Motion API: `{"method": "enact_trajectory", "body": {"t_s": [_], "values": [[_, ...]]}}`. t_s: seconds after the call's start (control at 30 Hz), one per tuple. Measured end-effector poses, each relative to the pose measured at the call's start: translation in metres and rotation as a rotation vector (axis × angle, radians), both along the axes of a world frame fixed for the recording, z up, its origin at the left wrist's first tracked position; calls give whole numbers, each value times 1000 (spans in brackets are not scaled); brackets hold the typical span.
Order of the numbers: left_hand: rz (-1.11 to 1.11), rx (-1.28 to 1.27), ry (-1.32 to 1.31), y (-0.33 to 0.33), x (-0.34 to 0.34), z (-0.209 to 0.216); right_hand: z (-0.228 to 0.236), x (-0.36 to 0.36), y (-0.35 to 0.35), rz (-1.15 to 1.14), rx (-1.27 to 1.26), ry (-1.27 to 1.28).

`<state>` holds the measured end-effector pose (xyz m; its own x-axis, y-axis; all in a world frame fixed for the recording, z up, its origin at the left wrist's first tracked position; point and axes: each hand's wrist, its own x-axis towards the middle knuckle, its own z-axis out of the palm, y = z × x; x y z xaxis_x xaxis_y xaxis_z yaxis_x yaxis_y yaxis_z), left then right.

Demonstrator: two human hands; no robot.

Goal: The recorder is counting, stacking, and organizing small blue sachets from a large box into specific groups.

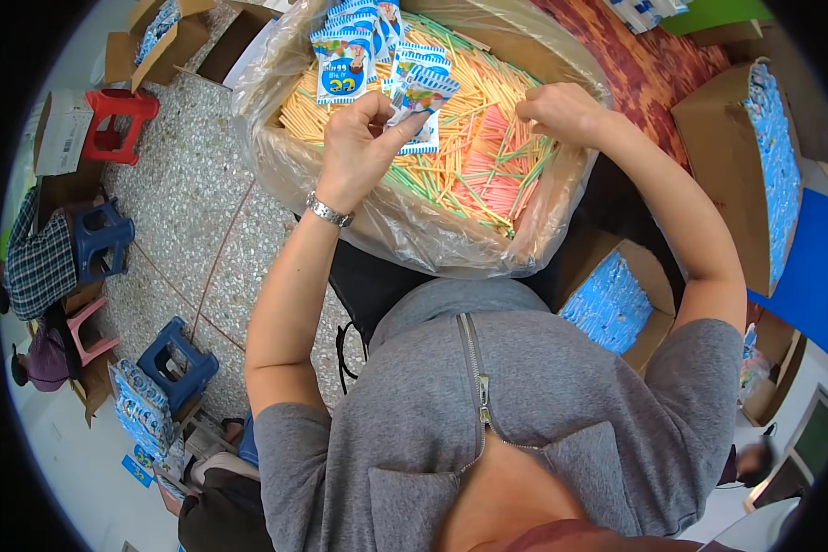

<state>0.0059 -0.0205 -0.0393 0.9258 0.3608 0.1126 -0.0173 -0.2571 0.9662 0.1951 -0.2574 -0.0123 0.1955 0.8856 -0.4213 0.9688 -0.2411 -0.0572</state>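
Far left: a red plastic stool (124, 103) stands on the speckled floor (189, 193). Below it in view are an upper blue stool (101, 235) and a lower blue stool (179, 361), the latter just beside a batch of blue-and-white packets (141, 405).

Centre: a large carton with a clear plastic liner (432, 244) contains thin yellow, green and pink sticks (474, 83). A row of overlapping printed sachets (342, 69) lies on the sticks at the far left side. The left hand (354, 152), with a metal wristband (329, 210), is positioned over the near left part of the carton; its thumb and index finger pinch a blue-and-white sachet (423, 92) above the sticks.

Right of centre: the right hand (566, 112) is at the right side of the carton, beside the pink sticks. Its fingers are curled and close together; whether they pinch a stick cannot be told.

Far right: a tall brown carton (713, 138) holds densely packed blue packets (771, 175)
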Motion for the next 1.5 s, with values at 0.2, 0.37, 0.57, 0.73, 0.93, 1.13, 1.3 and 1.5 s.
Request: {"method": "enact_trajectory", "body": {"t_s": [0.2, 0.37, 0.57, 0.73, 0.93, 1.13, 1.3, 1.5], "values": [[43, 11, 29, 2, 0, -10, -8, -1, -1, 115, -11, 104], [43, 44, 24, 5, 0, -14, -18, -7, 0, 156, -40, 121], [3, 5, 75, 5, -1, -14, 2, -4, 6, 404, -238, 16], [39, 7, 48, 5, 1, -16, 8, 11, 14, 337, -234, 62], [37, 36, 60, 2, -1, -7, 3, 25, 13, 348, -285, -47], [42, 52, 74, 2, 0, -10, -8, 34, 10, 401, -324, -98], [41, 67, 79, 2, -1, -10, -2, 32, 12, 436, -365, -80], [-13, 95, 109, 4, -2, -11, -4, 28, 24, 436, -533, -63]]}}
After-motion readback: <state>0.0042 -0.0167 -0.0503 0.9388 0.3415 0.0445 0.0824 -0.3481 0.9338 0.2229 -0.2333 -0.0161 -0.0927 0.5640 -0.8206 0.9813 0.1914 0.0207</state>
